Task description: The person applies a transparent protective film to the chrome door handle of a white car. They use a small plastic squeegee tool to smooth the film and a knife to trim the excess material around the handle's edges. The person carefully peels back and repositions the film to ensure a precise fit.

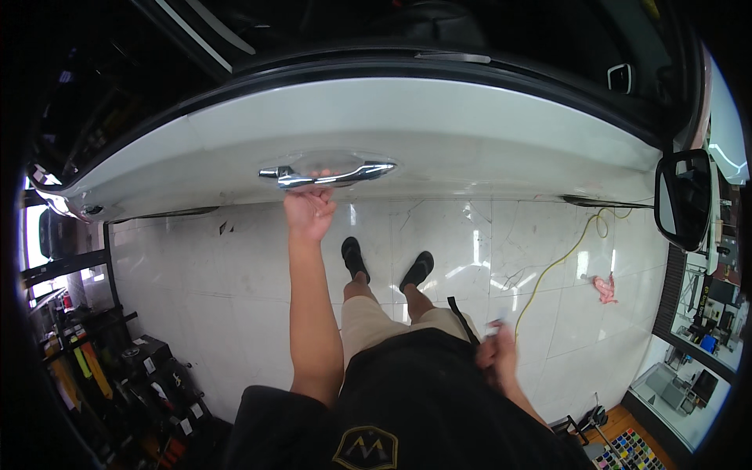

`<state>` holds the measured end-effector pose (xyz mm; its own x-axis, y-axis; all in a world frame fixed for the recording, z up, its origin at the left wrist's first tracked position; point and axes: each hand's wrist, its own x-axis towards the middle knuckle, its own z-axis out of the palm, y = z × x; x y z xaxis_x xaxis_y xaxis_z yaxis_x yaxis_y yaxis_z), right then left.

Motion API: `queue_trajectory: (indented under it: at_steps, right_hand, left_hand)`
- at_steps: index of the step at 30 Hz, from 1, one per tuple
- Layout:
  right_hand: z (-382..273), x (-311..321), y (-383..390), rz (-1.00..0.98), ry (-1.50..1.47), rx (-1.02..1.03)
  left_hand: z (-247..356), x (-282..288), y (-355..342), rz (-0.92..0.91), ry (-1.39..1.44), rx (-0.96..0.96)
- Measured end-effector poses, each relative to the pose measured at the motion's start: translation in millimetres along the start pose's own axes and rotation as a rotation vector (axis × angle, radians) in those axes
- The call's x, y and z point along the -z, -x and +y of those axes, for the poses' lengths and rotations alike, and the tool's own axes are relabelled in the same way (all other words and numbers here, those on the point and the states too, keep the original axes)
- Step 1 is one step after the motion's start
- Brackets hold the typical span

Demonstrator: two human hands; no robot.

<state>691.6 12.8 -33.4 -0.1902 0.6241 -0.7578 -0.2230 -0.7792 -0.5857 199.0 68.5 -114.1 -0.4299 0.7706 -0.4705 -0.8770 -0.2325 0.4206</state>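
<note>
A silver-white car door (470,117) stretches across in front of me, with a chrome door handle (345,174) left of its middle. My left hand (309,211) is closed at the handle's left half, its fingers reaching up under the bar. Part of those fingers is hidden by the chrome. Low on the right, beside my hip, my right hand (499,352) is held with its fingers bent together. A small pale thing seems to be in it, but blur hides its kind. A black strap (462,319) hangs next to this hand.
A side mirror (683,196) sticks out at the right. A yellow hose (548,270) runs over the glossy tiled floor (235,274), and a pink cloth (605,288) lies near it. Black boxes (160,372) and a rack stand at lower left, a workbench (681,384) at far right.
</note>
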Motion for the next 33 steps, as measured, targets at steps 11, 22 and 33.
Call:
queue_trajectory:
  at_steps: [11,22,33]
  right_hand:
    - [-149.4,-220.0,-95.3,-0.547,1.340,0.834]
    - [-183.4,-275.1,-133.3,-0.608,1.815,1.223]
    - [-176.5,-288.6,-144.7,-0.637,1.938,1.344]
  left_hand:
    - [-2.5,-0.9,7.8,-0.035,0.042,0.030]
    - [-20.2,4.8,4.6,-0.335,0.289,-0.014]
    - [-22.5,8.1,-5.8,-0.570,0.276,-0.063]
